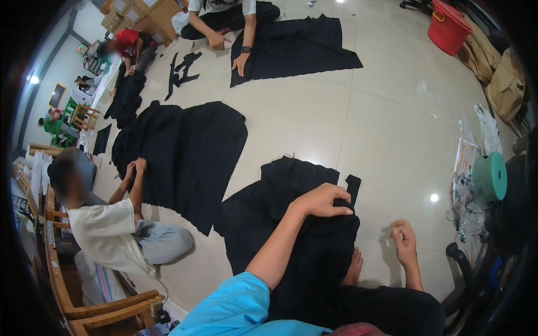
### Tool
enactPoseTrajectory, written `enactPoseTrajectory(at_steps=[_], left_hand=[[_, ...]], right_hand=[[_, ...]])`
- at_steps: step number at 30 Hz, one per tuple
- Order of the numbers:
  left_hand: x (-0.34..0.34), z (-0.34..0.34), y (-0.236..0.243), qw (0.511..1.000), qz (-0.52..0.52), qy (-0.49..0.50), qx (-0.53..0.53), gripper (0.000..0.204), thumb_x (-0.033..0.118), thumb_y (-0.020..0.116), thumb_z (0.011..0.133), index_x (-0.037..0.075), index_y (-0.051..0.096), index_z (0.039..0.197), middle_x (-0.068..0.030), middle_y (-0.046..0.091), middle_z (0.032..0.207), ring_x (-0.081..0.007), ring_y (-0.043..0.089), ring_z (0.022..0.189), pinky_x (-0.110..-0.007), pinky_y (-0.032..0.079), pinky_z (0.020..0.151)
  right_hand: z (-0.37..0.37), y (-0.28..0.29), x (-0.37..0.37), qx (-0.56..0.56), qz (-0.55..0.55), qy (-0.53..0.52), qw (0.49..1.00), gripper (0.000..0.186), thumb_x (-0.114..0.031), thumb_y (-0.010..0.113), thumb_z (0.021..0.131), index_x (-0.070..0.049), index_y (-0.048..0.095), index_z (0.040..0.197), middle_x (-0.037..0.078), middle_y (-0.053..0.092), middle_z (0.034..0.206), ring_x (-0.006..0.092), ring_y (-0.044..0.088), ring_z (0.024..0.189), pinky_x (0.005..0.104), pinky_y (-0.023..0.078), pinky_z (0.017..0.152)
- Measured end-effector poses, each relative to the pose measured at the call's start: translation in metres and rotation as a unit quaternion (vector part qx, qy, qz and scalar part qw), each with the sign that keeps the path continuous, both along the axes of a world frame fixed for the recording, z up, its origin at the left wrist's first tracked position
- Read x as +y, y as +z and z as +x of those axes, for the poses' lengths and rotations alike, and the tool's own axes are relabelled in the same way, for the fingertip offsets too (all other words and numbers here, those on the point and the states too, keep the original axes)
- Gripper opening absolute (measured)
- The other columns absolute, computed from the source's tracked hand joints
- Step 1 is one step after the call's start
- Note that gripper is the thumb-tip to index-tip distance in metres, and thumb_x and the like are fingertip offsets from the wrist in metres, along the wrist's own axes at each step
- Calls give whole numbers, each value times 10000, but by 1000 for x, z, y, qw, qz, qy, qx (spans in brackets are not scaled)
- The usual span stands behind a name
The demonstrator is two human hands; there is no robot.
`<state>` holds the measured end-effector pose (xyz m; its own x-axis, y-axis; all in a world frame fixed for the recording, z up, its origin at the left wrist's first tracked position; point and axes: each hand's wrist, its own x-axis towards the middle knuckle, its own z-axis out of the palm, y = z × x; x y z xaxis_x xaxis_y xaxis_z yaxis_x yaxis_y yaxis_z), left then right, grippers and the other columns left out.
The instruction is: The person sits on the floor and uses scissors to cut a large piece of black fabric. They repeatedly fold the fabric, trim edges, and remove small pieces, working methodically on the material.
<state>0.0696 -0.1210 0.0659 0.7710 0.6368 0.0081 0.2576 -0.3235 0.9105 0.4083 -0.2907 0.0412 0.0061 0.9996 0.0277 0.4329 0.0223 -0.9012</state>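
Observation:
A large piece of black cloth (297, 229) lies before me, rumpled across the floor and over my legs. My left hand (324, 200) rests over its upper right part, with a gap between the thumb and the bent fingers. A narrow black strip (353, 187) sticks out just beyond those fingertips. To the right of the cloth, my right hand (404, 242) hangs above the floor with its fingers curled in. Whatever it might hold is too small to make out. My bare foot (353, 267) shows between the cloth and my right arm.
On the left, a seated person (112, 235) handles another black cloth (185, 151). At the far side, a person's hand (241, 64) presses a flat black piece (302, 47). Black scraps (182, 73) lie nearby. A red bucket (448, 27) and a green spool (489, 176) stand on the right.

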Motion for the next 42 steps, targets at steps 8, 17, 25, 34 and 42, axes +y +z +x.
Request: enactPoseTrajectory(at_steps=[8, 17, 25, 34, 42], left_hand=[[-2, -10, 41, 985, 70, -11, 160, 346, 422, 863, 848, 95, 790, 931, -99, 712, 802, -252, 604, 800, -417, 411, 993], [5, -30, 23, 991, -25, -4, 133, 458, 505, 862, 847, 74, 759, 964, -75, 722, 822, -252, 664, 749, -587, 202, 1293], [11, -43, 27, 967, 117, 92, 205, 460, 486, 912, 760, 62, 786, 890, -77, 639, 821, -250, 632, 976, -540, 265, 1222], [11, -21, 9, 982, -73, 171, -4, 401, 275, 816, 956, -2, 599, 762, -2, 476, 691, -60, 417, 717, -293, 361, 616], [17, -37, -3, 968, -125, 214, 46, 392, 270, 802, 975, 24, 584, 761, 55, 456, 713, -64, 404, 709, -297, 368, 631]], right_hand=[[-91, 26, 63, 496, -104, -98, 856, 237, -236, 497, 1162, -85, 525, 981, 27, 579, 831, 124, 567, 749, 334, 548, 864], [-118, 22, 64, -22, 48, -28, 998, 154, -157, 670, 1057, -28, 587, 1039, 11, 500, 734, 123, 437, 618, 295, 398, 584], [-109, 19, 64, -148, -5, 74, 986, 339, -259, 696, 1018, 8, 647, 816, 167, 639, 789, 403, 618, 713, 467, 497, 659], [-102, 8, 66, 84, -156, 40, 983, 494, -307, 701, 1049, -50, 523, 667, -17, 458, 597, 89, 416, 601, 308, 346, 561], [-44, -21, 29, 156, -175, 50, 971, 500, -266, 714, 1046, -68, 490, 646, -72, 420, 641, 51, 359, 643, 291, 303, 552]])
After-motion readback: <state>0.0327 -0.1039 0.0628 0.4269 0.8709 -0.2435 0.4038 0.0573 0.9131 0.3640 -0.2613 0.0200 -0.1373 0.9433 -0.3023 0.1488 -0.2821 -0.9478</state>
